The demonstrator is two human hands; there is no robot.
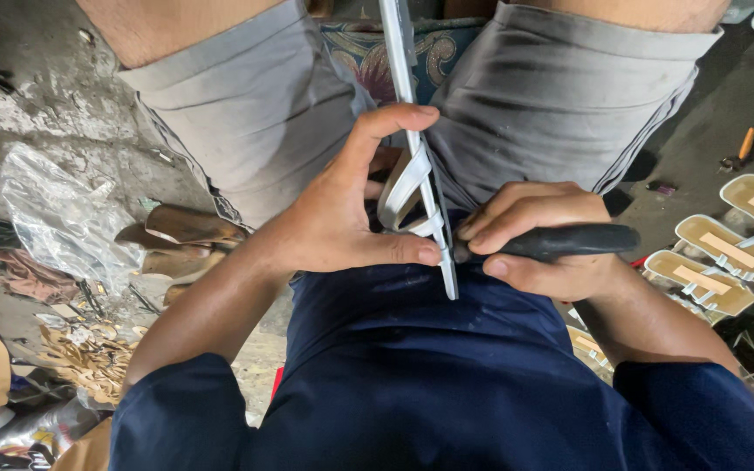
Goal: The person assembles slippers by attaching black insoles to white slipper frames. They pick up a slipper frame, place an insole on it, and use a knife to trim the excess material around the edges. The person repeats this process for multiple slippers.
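View from above onto the lap of a seated person in grey shorts (255,105). To the left of the left hand, on the floor (63,96), lay a crumpled clear plastic bag (63,218), brown sole pieces (181,231) and a heap of tan offcuts (89,353). The left hand (333,218) was closed around a pale sandal (416,157) seen edge-on, thumb pressed to the sole's lower edge and forefinger hooked over the upper part, with the white straps (407,187) looped in the palm. The sandal stood upright between the knees, just ahead of the dark blue shirt (412,375). The thin sole appeared light and somewhat flexible, the straps soft; a pinch across the sole's edges near the strap roots, as shown, seemed the firmest hold. The right hand (543,235) was curled tight on a black tool handle (569,240), its working end hidden where it met the sole beside the left thumb. The handle looked stiff and smooth, best gripped along its middle. To the right of the right hand, finished tan sandals with pale straps (726,253) lay in a row
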